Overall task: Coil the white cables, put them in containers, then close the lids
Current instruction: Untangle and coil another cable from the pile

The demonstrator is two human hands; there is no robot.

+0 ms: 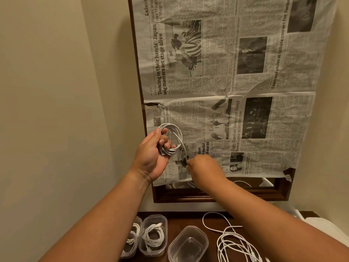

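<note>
Nearest, on the dark wooden table [190, 219]: an empty clear container [188, 244], open, centre; just left of it a container holding a coiled cable [153, 235], with no lid on it; a further container [132, 238] at far left, partly cut off, also with cable inside. Right of the empty one, loose white cables [233, 241] lie uncoiled in a tangle.

Above the table, held in the air: coil of white cable [171, 138], several loops, gripped in the left hand [152, 156], fingers curled through and closed around the loops. Right hand [204, 168] pinches the free tail of that same cable just below the coil.

Farthest: newspaper [236, 82] covering a wood-framed mirror [217, 195] on the wall.

Step in hand, as judged: the coiling is nearly done and only the tail remains. The next move calls for tucking the tail, then lowering the coil into the empty container without it springing open.
</note>
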